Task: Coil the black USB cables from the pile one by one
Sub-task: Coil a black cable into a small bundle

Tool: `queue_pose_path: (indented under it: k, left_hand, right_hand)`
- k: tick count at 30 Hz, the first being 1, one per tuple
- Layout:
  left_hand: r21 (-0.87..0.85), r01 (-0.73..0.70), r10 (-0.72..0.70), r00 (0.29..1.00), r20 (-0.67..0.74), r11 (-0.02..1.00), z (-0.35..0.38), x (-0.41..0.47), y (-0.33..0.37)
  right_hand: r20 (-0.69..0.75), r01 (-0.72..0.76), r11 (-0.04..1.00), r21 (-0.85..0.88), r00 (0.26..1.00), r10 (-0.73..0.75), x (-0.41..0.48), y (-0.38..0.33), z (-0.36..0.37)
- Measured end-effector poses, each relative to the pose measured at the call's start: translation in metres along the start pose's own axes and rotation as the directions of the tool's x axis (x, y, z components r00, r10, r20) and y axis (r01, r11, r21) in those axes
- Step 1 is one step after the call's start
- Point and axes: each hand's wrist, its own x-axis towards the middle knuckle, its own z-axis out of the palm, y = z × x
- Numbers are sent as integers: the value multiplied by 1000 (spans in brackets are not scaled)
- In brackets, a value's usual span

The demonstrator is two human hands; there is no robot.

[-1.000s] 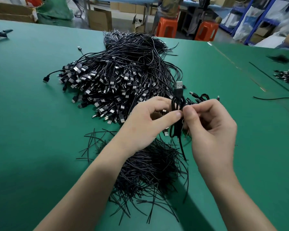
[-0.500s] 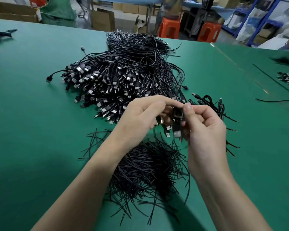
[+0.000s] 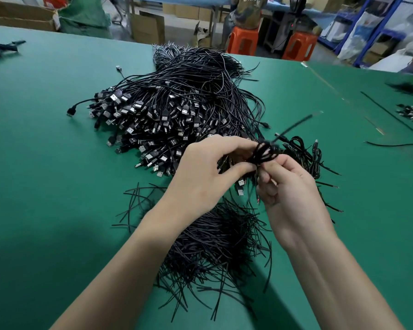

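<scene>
Both hands are holding one small coiled cable above the green bench, at the near right edge of the big cable pile. The left hand is closing its grip on the coil, pinching it between thumb and fingers. The right hand is pinching it from below. The cable's loose end is sticking out to the upper right, blurred.

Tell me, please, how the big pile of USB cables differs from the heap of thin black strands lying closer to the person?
The cable pile bristles with silver plug ends; the strand heap shows no plugs. The cable pile's wires are long and arcing, the strand heap's pieces short and mostly straight. The cable pile lies farther away and spreads wider than the strand heap. Both are black and rest on the green table.
</scene>
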Motion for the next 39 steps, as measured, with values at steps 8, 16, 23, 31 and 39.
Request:
queue_pose_path:
  k: [8,16,23,31,39]
  left_hand:
    - [33,-127,123,988,99,991,-8,1,-3]
    - [-410,226,-203,974,100,884,-2,1,-7]
    - [-288,172,-143,983,118,942,-6,1,-7]
    - [38,-127,124,990,73,991,-11,3,-4]
    - [-106,162,-128,953,275,981,-11,-1,-7]
  right_hand:
    - [-24,-76,995,70,997,77,3,-2,0]
    - [-26,79,997,11,997,-79,-3,-8,3]
    - [70,-34,999,9,997,34,-4,-12,1]
    - [83,-243,951,192,969,231,-3,-9,0]
    - [1,-21,998,-54,1000,21,-1,0,-8]
